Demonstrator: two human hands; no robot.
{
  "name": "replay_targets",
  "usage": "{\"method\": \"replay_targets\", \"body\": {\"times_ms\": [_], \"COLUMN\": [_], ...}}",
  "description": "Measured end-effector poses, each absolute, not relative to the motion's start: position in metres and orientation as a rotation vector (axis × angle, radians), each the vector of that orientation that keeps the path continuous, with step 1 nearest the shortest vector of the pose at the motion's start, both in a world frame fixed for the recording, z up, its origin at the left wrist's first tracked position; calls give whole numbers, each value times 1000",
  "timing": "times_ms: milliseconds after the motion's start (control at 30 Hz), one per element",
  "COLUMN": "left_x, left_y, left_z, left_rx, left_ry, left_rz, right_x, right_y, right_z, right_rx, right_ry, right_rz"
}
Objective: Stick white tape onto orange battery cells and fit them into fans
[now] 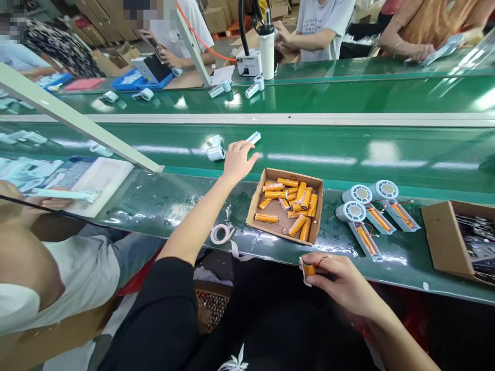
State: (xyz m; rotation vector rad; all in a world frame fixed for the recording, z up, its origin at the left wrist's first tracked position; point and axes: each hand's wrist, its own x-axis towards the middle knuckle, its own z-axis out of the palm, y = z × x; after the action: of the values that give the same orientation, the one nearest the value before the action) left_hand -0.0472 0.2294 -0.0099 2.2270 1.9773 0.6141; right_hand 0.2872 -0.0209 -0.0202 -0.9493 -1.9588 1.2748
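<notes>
Beyond the far edge of the tabletop, a pale-blue handle lies on the green belt at the fingers of the nearer left hand, loosely spread, contact unclear. The handle slants away rightward, slim and trough-like, partly hidden. By the near edge, the right hand pinches an orange wired cell against a white strip.

A green worktop carries cardboard boxes, tape and fan units.
</notes>
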Motion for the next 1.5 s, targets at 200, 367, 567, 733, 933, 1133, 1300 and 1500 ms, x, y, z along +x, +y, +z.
{"method": "replay_targets", "body": {"times_ms": [200, 367, 567, 733, 933, 1133, 1300, 1500], "left_x": [-55, -31, -17, -9, -6, 16, 18, 18], "left_y": [316, 332, 337, 340, 332, 338, 352, 347], "left_z": [-17, -21, -27, -22, -21, -18, -13, -26], "left_rx": [2366, 2675, 2666, 2613, 2586, 2481, 2359, 2328], "left_ry": [2030, 1483, 1406, 1438, 1469, 1532, 1509, 1635], "left_rz": [-275, -331, -329, -247, -176, -164, -107, 44], "right_x": [324, 342, 274, 221, 216, 226, 233, 220], "right_y": [-19, 44, 218, 316, 331, 330, 323, 322], "right_z": [-6, 33, 52, 8, -31, -42, -30, -22], "right_rx": [-917, -1089, -1147, -1230, -1288, -1411, -1478, -1563], "right_ry": [-1814, -1667, -1861, -1989, -2116, -2235, -2428, -2680], "right_rz": [1032, 727, 613, 759, 727, 648, 542, 440]}}
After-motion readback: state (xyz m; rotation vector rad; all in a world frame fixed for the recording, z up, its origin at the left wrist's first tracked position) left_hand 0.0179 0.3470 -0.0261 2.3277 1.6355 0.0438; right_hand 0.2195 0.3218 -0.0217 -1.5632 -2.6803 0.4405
